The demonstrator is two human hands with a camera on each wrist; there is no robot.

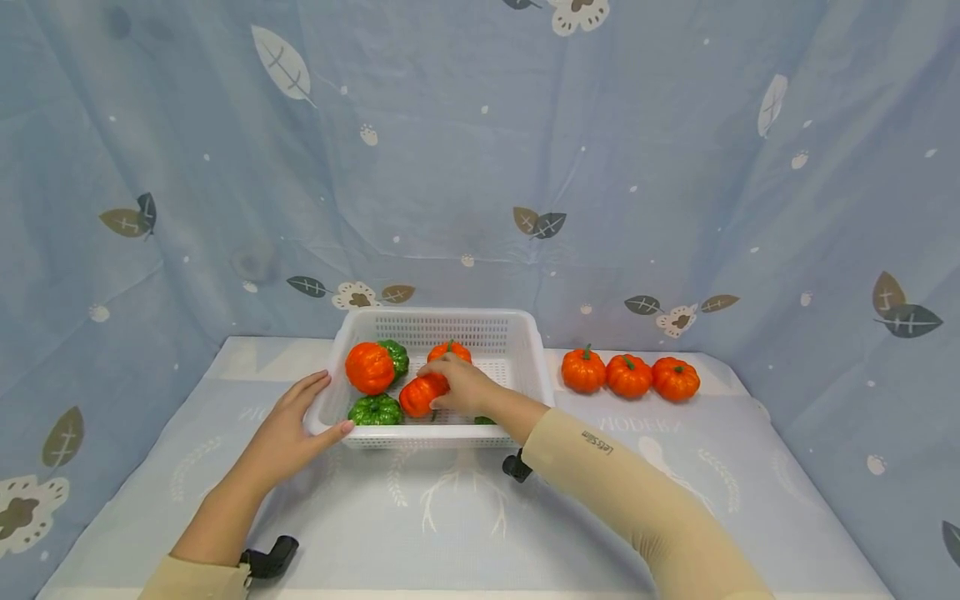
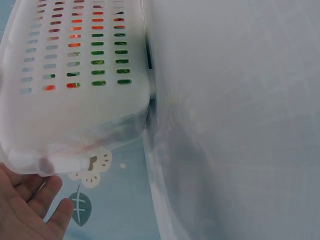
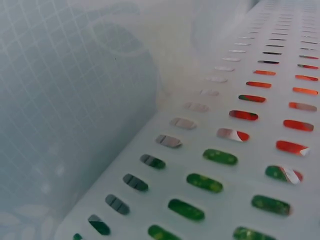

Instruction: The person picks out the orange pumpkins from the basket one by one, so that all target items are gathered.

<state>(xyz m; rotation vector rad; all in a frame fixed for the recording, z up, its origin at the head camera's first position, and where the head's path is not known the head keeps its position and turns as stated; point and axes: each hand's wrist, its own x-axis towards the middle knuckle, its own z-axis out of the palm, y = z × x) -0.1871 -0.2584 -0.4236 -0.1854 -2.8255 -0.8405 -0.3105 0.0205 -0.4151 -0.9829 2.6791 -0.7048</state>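
Pumpkin (image 1: 417, 397): orange, in basket (image 1: 442, 432), just 6 o'clock of centre.
Right hand (image 1: 468, 387): fingers curled round it.
Left hand (image 1: 294, 423): my fingers spread, touching basket, 8 o'clock.
Grip: light; I'd clear green pumpkin (image 1: 375, 410), 8 o'clock.

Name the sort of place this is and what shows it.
Probably an improvised recording booth: leaf-print fabric hangs on three sides of a table, where a white basket stands beside a row of three orange pumpkins.

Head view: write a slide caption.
Right hand grips an orange pumpkin in a white slotted basket, left hand at its corner, three orange pumpkins sitting outside.
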